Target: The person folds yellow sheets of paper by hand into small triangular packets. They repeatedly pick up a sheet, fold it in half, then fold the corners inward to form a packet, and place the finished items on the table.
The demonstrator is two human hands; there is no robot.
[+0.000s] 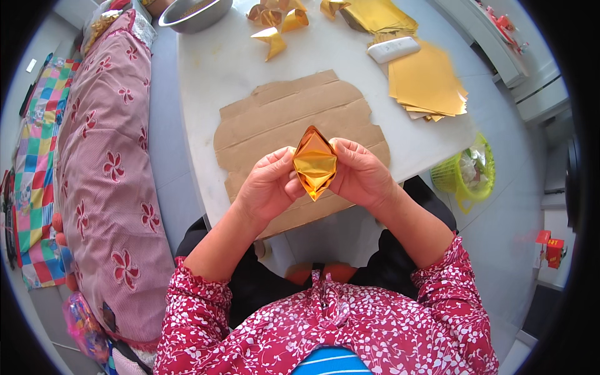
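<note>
Between my two hands is a folded gold foil paper ingot (315,164), its hollow facing up and its points toward and away from me. My left hand (267,183) pinches its left side, and my right hand (361,173) grips the right side. Beneath them a flattened piece of brown cardboard (290,112) lies on the white table (206,70). Several folded gold paper pieces (272,41) rest at the table's far side. To the right are a fanned stack of gold paper sheets (424,82) and, farther back, another stack of gold sheets (384,16).
A white oblong object (393,49) lies on the sheets. The metal bowl (197,14) with grainy contents stands at the far left corner. A yellow-green plastic basket (485,176) is on the floor at right; a pink cloth-covered piece of furniture (112,187) runs along the left.
</note>
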